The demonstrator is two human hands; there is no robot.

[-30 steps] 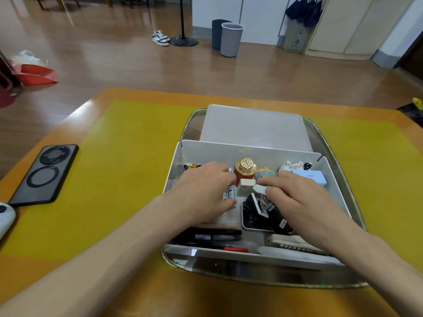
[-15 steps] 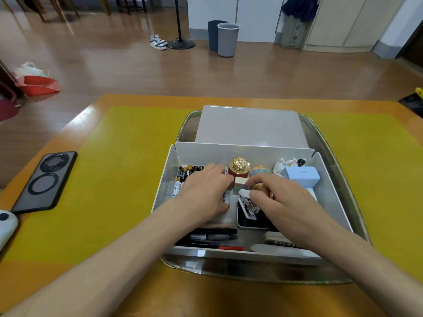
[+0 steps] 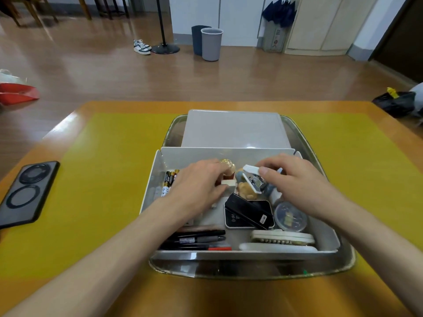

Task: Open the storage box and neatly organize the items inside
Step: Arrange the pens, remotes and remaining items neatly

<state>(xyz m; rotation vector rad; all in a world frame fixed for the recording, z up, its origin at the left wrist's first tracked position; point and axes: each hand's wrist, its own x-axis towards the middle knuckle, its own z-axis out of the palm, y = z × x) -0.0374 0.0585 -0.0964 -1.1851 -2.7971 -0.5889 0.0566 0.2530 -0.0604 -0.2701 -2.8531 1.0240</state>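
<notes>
Right hand [image 3: 295,179] fingers [image 3: 266,172] pinch the white stapler [image 3: 253,179], raised above the clutter. Left hand [image 3: 201,181] fingers curl around a small white block [image 3: 229,183]. Both work inside the open storage box [image 3: 329,236], set in a tray [image 3: 343,264] on the worktop [image 3: 103,179]. Step: sorting. Next: seat the stapler in a free slot.

Both forearms reach forward. The left hand [image 3: 201,186] lies palm-down, fingers curled. The right hand [image 3: 290,179] pinches something
</notes>
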